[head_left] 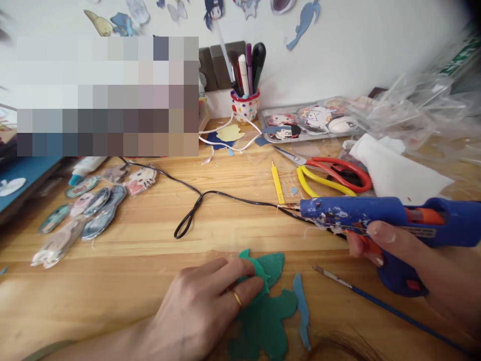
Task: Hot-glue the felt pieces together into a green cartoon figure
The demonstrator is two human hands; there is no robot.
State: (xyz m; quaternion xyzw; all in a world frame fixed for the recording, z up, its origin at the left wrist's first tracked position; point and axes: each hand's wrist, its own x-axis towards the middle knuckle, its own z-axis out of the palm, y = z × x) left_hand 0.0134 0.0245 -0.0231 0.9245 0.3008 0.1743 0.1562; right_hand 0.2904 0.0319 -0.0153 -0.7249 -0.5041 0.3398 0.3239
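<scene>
At 6 o'clock the left hand [199, 301] lies flat on the wooden surface [124, 281], fingers spread and unclenched, pressing on a green felt shape [266, 311]; a ring sits on one finger. Just at 3 o'clock of the felt lies a blue strip [302, 308]. At 4 o'clock the right hand [409, 260] grips a blue glue gun [379, 215], one finger on its orange trigger, nozzle pointing toward 9 o'clock above the surface. A paintbrush [376, 301] lies under that hand. A black cord [210, 198] loops across the middle. Stickers [93, 205] lie at 9 o'clock. Farther off, scissors [330, 173] at 1 o'clock, a tray [300, 120] behind them, and a pen cup [245, 105] at 12 o'clock by the wall
</scene>
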